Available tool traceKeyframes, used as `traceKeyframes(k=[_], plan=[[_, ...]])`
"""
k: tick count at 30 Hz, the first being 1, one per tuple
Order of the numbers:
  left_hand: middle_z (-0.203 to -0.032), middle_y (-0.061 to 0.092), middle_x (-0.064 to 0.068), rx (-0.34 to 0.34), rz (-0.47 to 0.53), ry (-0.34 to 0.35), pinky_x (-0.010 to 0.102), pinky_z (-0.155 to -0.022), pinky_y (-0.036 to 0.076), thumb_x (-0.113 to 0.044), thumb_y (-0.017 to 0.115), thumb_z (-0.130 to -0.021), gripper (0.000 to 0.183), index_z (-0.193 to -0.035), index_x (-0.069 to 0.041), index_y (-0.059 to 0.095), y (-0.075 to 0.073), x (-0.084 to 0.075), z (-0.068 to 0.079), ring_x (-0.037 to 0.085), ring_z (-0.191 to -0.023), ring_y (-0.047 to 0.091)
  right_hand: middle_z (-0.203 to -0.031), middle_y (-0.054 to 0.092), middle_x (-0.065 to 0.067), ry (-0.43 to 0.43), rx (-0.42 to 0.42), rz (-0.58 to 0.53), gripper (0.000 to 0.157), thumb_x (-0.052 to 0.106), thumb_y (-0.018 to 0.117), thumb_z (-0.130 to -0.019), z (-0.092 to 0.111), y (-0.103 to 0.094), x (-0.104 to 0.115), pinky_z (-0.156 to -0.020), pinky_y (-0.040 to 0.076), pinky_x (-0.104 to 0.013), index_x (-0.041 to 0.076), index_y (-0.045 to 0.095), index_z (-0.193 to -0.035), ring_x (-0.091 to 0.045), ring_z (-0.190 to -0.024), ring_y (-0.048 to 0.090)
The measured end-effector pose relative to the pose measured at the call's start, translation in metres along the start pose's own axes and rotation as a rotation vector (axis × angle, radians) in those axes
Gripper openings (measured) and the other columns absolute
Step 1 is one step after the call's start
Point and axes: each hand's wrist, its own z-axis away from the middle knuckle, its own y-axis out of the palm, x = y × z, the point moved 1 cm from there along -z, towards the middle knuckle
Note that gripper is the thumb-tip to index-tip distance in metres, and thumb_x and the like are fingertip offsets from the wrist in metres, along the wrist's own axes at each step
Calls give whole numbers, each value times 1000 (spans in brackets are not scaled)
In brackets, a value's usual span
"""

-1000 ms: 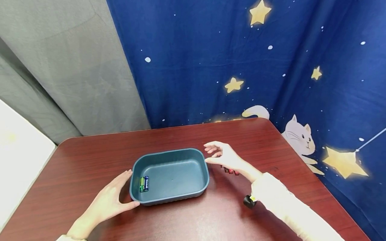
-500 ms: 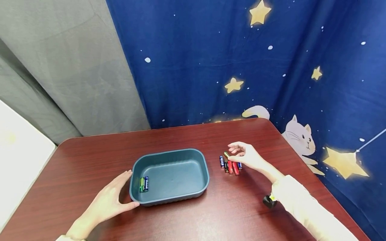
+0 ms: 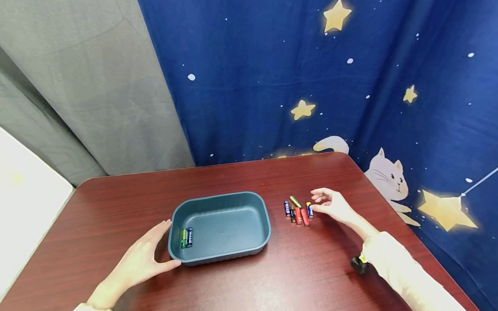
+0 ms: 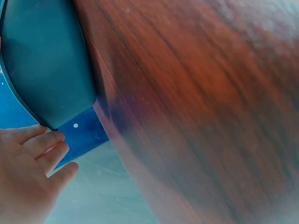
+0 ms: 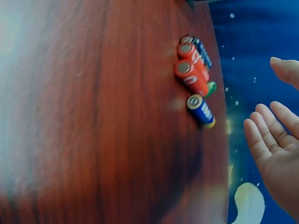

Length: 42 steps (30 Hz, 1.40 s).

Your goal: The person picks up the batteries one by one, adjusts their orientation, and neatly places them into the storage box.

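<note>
Since the earlier frames the right hand [image 3: 333, 207] has moved from beside the tub, over the batteries, to their far right, uncovering a blue-and-yellow battery [image 3: 309, 211]. That battery lies on the table at the right end of the loose group. The right hand is half open, thumb apart from loosely bent fingers, and has hold of nothing; its thumb tip overlaps the battery's edge in the head view, while the right wrist view shows the hand clear of it. Just left of this battery are two red batteries [image 3: 301, 217] side by side, then a black battery [image 3: 293, 214] and a blue battery [image 3: 287, 208], with a green battery [image 3: 295, 201] slanting behind them. Further left stands the tub [image 3: 229, 229], holding a green-and-dark cell [image 3: 184, 239] and a blue cell [image 3: 189, 237] side by side near its left end. The left hand [image 3: 138, 261] is spread wide, fingertips and thumb at the tub's left end, gripping nothing. All this sits on a reddish-brown table [image 3: 132, 194]; behind hang a grey curtain [image 3: 97, 86] and a starry blue curtain [image 3: 249, 73]
</note>
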Motion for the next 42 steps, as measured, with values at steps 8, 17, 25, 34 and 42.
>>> traceKeyframes(k=[8,17,25,34,42], plan=[[-136,42,12,0,2,2,52,-93,38,-66,68,-62,98,-137,-9,39,1,0,0,31,-124,38,-96,57,-33,30,15,19,38,-5,68,-75,9,-4,9,-70,52,-25,-16,53,-108,-45,-86,55],[-135,43,12,-3,-1,5,51,-93,39,-66,68,-62,98,-136,-8,39,1,0,0,30,-123,39,-90,60,-24,3,22,108,43,1,74,-71,10,2,-14,-64,52,-27,-13,56,-107,-38,-80,57],[-136,42,12,2,1,0,52,-93,38,-66,67,-63,98,-137,-9,39,1,0,1,31,-124,38,-91,60,-12,-43,69,233,52,15,80,-67,6,3,-39,-65,51,-29,-6,57,-109,-24,-80,56],[-136,43,12,1,0,1,52,-93,38,-66,67,-63,98,-137,-8,39,0,1,1,31,-124,38,-91,60,-6,-83,98,320,55,20,81,-63,-1,6,-38,-67,48,-27,-1,59,-109,-21,-83,55],[-136,43,12,-1,-1,6,51,-93,38,-66,67,-63,98,-137,-8,39,0,1,0,31,-124,38,-87,59,-4,-137,94,371,50,18,81,-61,-4,8,-41,-64,47,-24,2,62,-104,-19,-81,54]])
